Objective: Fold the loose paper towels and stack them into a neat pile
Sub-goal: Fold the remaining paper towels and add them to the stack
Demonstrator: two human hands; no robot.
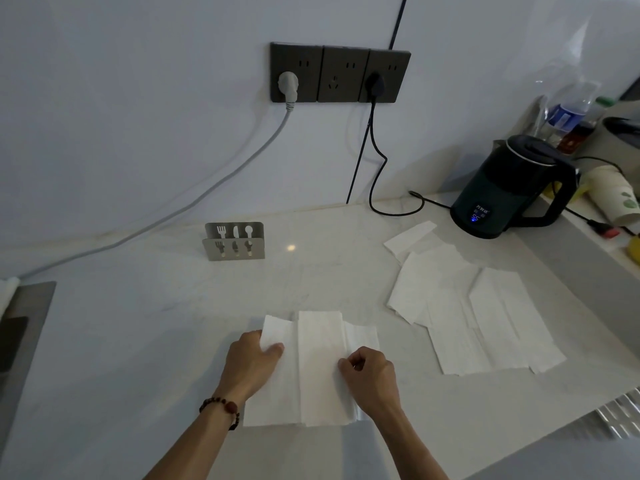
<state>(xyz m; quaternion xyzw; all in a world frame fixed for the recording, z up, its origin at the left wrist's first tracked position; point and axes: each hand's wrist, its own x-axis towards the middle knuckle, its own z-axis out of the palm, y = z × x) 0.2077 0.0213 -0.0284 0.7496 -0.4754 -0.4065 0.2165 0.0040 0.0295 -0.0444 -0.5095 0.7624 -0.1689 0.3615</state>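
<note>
A white paper towel (320,368) lies spread on the pale countertop (173,323) right in front of me, with lengthwise creases. My left hand (251,367) pinches its left flap, thumb on top, and that flap is lifted a little. My right hand (370,374) has curled fingers pinching the towel's right crease. To the right, several loose paper towels (464,306) lie overlapping in a messy spread. One more strip (410,235) lies beyond them near the kettle.
A metal cutlery-pattern holder (235,240) stands at the back centre. A dark electric kettle (512,188) sits back right, its black cord (377,174) running to the wall sockets (339,74). Paper cup (614,195) and bottles (568,112) crowd the far right. A metal panel (24,327) lies left.
</note>
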